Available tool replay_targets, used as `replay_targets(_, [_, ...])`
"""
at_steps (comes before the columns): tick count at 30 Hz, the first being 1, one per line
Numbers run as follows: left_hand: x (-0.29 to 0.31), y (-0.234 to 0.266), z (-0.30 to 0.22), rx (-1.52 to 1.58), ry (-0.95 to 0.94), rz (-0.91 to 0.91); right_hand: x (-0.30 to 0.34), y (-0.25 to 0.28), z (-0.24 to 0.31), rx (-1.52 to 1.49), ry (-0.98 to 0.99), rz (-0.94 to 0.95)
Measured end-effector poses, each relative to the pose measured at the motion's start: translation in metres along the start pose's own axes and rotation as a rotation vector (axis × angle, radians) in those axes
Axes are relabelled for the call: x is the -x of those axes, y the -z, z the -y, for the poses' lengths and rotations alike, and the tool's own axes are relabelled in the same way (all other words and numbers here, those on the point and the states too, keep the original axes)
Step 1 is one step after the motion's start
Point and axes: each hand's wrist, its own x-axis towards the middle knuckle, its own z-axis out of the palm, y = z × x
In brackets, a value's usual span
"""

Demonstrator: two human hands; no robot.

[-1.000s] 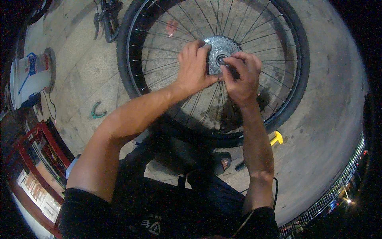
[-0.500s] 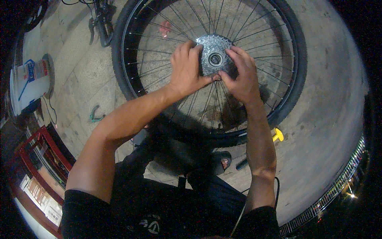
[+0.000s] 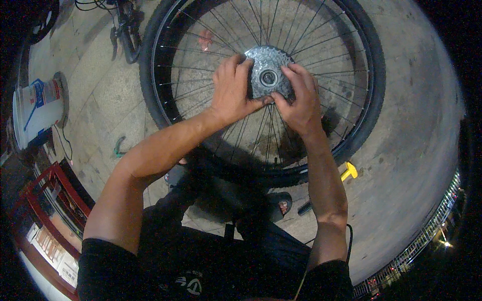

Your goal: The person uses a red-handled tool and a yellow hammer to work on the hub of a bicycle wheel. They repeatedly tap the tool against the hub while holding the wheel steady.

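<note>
A bicycle wheel (image 3: 374,90) with a black tyre and thin spokes lies flat in front of me. At its hub sits a silver cassette (image 3: 271,60) of stacked toothed sprockets, with a round dark opening in its middle. My left hand (image 3: 233,85) grips the cassette's left rim, thumb stretched along its lower edge. Curled around the right rim is my right hand (image 3: 301,98), its thumb at the bottom near the left thumb. Both sets of fingertips are partly hidden behind the sprockets.
A yellow-handled tool (image 3: 350,171) lies right of the wheel, beside my right forearm. At left stand a white bucket (image 3: 40,113) and a red metal frame (image 3: 37,200). A green curved object (image 3: 119,146) rests on the floor. Bicycle handlebar parts (image 3: 128,35) are at upper left.
Wheel, cassette and both hands sit slightly further left and lower in the picture, as do the surroundings. Both hands keep their hold on the cassette.
</note>
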Motion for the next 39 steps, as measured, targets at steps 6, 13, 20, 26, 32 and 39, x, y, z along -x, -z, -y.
replay_targets(6, [-0.004,0.000,0.001,0.017,-0.009,-0.003,0.001,0.000,-0.001,0.013,-0.005,-0.001])
replay_targets(13, [-0.010,-0.001,0.009,0.031,-0.053,-0.012,0.001,-0.001,-0.004,-0.018,0.043,-0.028])
replay_targets(20, [-0.014,0.002,0.014,0.052,-0.105,0.004,0.004,-0.003,-0.005,-0.039,0.003,-0.029])
replay_targets(26, [-0.015,0.002,0.014,0.010,-0.121,0.032,0.003,-0.003,-0.004,-0.049,-0.007,-0.017])
replay_targets(32, [-0.013,0.004,0.010,-0.010,-0.082,0.044,0.002,-0.004,-0.001,-0.065,-0.011,-0.033])
replay_targets(39, [-0.013,0.004,0.010,0.009,-0.110,0.022,0.004,-0.006,0.001,-0.043,0.003,-0.066])
